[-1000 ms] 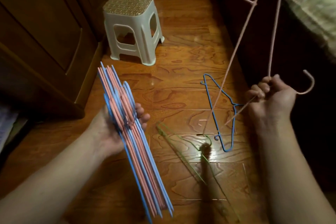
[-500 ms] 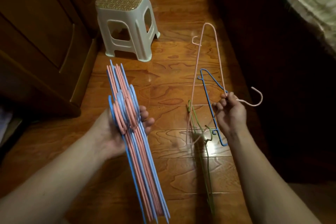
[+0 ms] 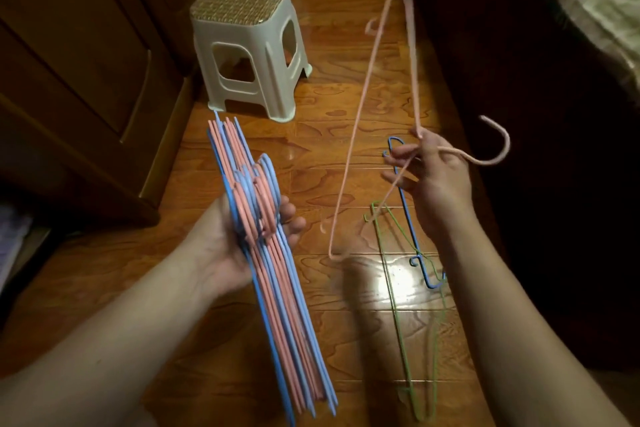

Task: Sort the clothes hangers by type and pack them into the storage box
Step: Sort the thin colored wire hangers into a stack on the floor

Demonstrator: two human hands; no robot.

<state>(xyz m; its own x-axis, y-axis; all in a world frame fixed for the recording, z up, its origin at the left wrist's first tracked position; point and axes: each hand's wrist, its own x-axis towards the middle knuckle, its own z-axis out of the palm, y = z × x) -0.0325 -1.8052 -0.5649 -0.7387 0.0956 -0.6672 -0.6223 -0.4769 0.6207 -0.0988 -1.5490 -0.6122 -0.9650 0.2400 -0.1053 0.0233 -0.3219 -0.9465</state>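
Head view: sorting partway, by my read — left hand (image 3: 242,239) grips the bundle of pink and blue hangers (image 3: 273,274), right hand (image 3: 433,177) fingers pinch a pink wire hanger (image 3: 414,59) aloft; green hanger (image 3: 401,319) and blue hanger (image 3: 412,229) lie on the floor (image 3: 332,97); no storage box visible.

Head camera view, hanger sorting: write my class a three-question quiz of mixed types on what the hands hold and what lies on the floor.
1. True or false: the left hand grips a bundle of pink and blue hangers.
2. Which hanger does the right hand hold? A) green B) blue C) pink
3. Fill in: beyond the bundle, a pale plastic ____ stands on the wooden floor.

Key
1. True.
2. C: the pink wire hanger; the green wire hanger and the blue wire hanger lie on the floor.
3. stool.
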